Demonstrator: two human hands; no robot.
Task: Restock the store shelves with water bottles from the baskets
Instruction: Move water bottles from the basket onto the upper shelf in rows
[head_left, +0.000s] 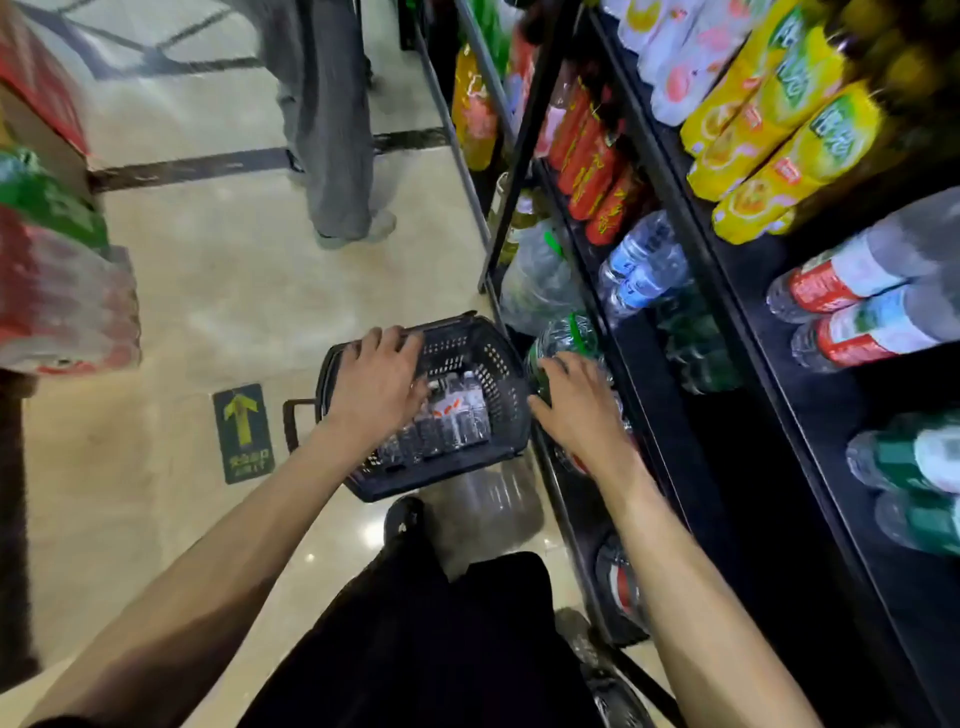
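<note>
— So where are the water bottles (447, 421)?

— Lying in the black basket (498, 364) on the floor, beside the shelves (670, 332). My left hand (376, 382) reaches into it, fingers curled down over the bottles; I can't tell if they grip.

— And the right?

— My right hand (576, 410) hangs spread open by the lowest shelf, near a green-labelled bottle (563, 338).

I am looking down a shop aisle. On my right, black metal shelves (691, 223) carry rows of drinks: yellow-labelled bottles (795, 161), red ones (597, 156) and clear water bottles (644, 265) lying in ranks. A black plastic shopping basket (498, 379) sits on the polished tile floor (234, 291), where a green arrow sticker (243, 432) marks the way. Shrink-wrapped drink packs (57, 291) are stacked on my left.
</note>
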